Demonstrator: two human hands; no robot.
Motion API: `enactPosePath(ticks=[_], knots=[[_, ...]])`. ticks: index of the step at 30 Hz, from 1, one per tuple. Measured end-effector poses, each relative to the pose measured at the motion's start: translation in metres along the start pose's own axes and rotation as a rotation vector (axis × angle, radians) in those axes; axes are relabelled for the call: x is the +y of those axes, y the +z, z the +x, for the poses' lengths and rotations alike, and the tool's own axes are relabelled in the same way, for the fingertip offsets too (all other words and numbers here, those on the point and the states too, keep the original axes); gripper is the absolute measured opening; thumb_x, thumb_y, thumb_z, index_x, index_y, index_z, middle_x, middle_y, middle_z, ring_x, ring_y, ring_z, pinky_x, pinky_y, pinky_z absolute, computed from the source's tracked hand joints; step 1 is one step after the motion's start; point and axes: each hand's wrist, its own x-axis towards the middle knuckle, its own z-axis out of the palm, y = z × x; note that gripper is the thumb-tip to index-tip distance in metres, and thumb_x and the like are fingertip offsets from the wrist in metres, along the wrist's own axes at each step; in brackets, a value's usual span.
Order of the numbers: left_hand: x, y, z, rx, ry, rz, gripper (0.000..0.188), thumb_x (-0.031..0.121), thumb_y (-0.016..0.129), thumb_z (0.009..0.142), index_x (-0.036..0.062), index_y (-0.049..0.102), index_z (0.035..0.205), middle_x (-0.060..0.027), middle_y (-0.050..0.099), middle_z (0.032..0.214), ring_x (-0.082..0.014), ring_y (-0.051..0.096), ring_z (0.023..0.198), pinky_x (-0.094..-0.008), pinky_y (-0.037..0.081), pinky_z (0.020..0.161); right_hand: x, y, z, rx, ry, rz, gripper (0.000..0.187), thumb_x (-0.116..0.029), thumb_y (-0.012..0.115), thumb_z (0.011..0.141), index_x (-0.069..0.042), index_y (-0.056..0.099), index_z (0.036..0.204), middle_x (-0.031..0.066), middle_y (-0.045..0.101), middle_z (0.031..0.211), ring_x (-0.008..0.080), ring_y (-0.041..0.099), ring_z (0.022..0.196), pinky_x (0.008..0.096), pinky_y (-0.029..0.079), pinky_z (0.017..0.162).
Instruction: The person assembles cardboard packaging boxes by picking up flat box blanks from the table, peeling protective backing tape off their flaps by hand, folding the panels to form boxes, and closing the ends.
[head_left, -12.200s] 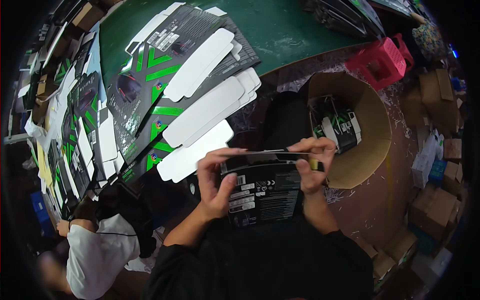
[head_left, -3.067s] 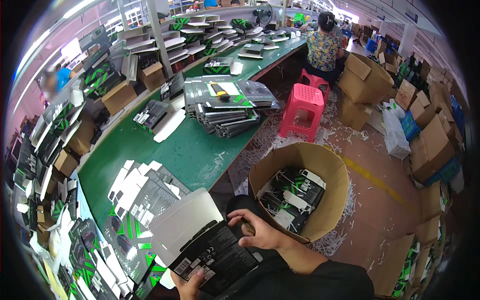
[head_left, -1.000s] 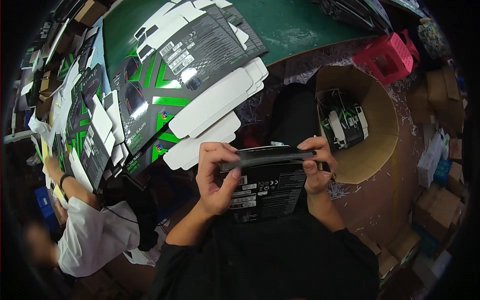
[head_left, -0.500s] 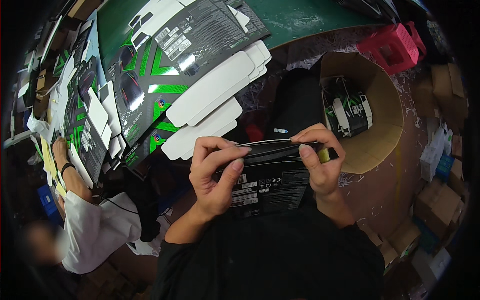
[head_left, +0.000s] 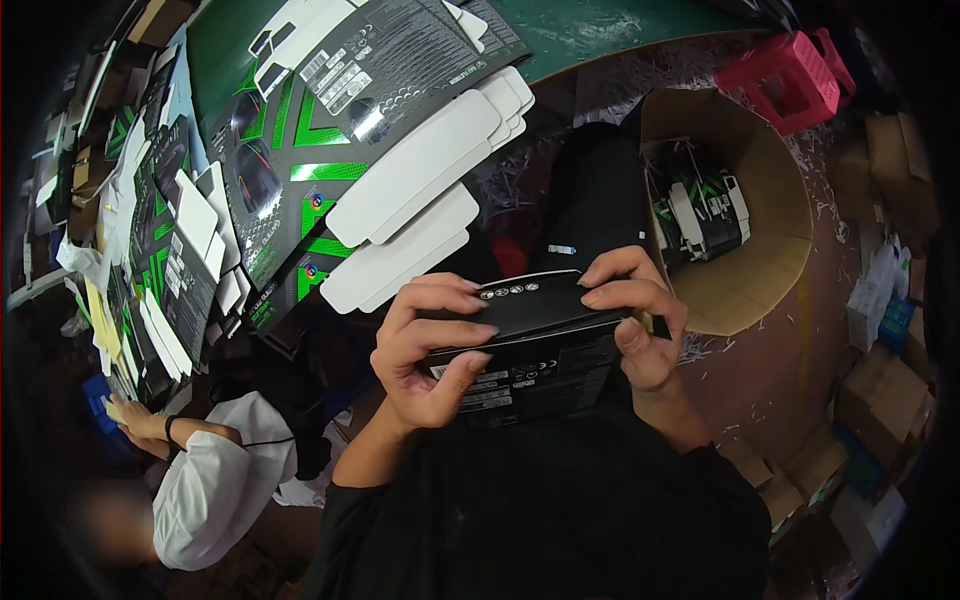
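Observation:
A black printed carton (head_left: 535,318) is held between my two hands in front of my chest, its end panel facing up. My left hand (head_left: 425,350) grips the left side, thumb on the near face and fingers over the top panel. On the right side, my right hand (head_left: 645,315) curls its fingers over the top edge, with the thumb at the near face. The top flap lies over the opening, its far edge slightly raised. The carton's lower part is hidden against my black shirt.
Flat black-and-green printed carton blanks (head_left: 390,130) with white flaps lie stacked on the green table (head_left: 600,35). A large round cardboard bin (head_left: 770,250) holds folded cartons. A pink plastic stool (head_left: 795,85) stands beyond it. Brown boxes (head_left: 880,400) line the right. At left sits a co-worker in a white sleeve (head_left: 215,480).
The carton's top flap has gone from partly open to folded down over the opening. My fingers have shifted onto it. The co-worker's hands have moved back toward their body.

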Motion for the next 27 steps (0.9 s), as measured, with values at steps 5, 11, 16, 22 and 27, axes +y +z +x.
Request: enactPosePath(ticks=[5, 11, 16, 22, 27], knots=[[-0.002, 0.002, -0.005, 0.042, -0.002, -0.060, 0.023, 0.010, 0.077, 0.077, 0.0001, 0.068, 0.097, -0.0202, 0.064, 0.106, -0.0363, 0.062, 0.103, -0.0467, 0.051, 0.092, 0.005, -0.005, -0.007, -0.033, -0.056, -0.035, 0.034, -0.030, 0.067, 0.095, 0.002, 0.073, 0.104, 0.0172, 0.063, 0.105, 0.0180, 0.058, 0.086, 0.0305, 0.046, 0.076], [0.000, 0.001, -0.001, -0.055, 0.060, 0.013, 0.029, 0.007, 0.075, 0.076, 0.0006, 0.066, 0.103, -0.0222, 0.063, 0.110, -0.0373, 0.062, 0.105, -0.0485, 0.050, 0.093, -0.005, -0.003, -0.001, 0.016, 0.026, -0.106, 0.028, -0.020, 0.058, 0.098, 0.003, 0.073, 0.107, 0.0176, 0.065, 0.108, 0.0202, 0.062, 0.093, 0.0300, 0.047, 0.083], [0.001, 0.005, 0.000, -0.056, 0.070, 0.051, 0.036, 0.004, 0.073, 0.074, 0.0020, 0.063, 0.109, -0.0238, 0.062, 0.115, -0.0374, 0.062, 0.106, -0.0485, 0.049, 0.094, -0.012, -0.002, 0.002, 0.052, 0.076, -0.081, 0.028, -0.017, 0.056, 0.099, 0.004, 0.074, 0.103, 0.0174, 0.065, 0.106, 0.0183, 0.060, 0.088, 0.0295, 0.046, 0.080], [0.003, 0.001, -0.009, -0.043, 0.053, 0.007, 0.025, 0.008, 0.074, 0.077, 0.0022, 0.069, 0.101, -0.0247, 0.061, 0.117, -0.0370, 0.061, 0.107, -0.0470, 0.050, 0.093, -0.010, -0.006, -0.007, -0.087, -0.030, -0.033, 0.032, -0.024, 0.059, 0.098, 0.002, 0.076, 0.102, 0.0171, 0.063, 0.105, 0.0175, 0.057, 0.082, 0.0285, 0.044, 0.072], [0.000, 0.002, -0.005, -0.059, 0.059, -0.042, 0.019, 0.014, 0.077, 0.079, 0.0028, 0.073, 0.094, -0.0242, 0.061, 0.114, -0.0364, 0.062, 0.106, -0.0469, 0.052, 0.091, -0.003, -0.008, -0.018, -0.109, -0.141, -0.194, 0.034, -0.033, 0.063, 0.098, -0.002, 0.078, 0.103, 0.0142, 0.059, 0.106, 0.0164, 0.056, 0.078, 0.0267, 0.042, 0.064]])
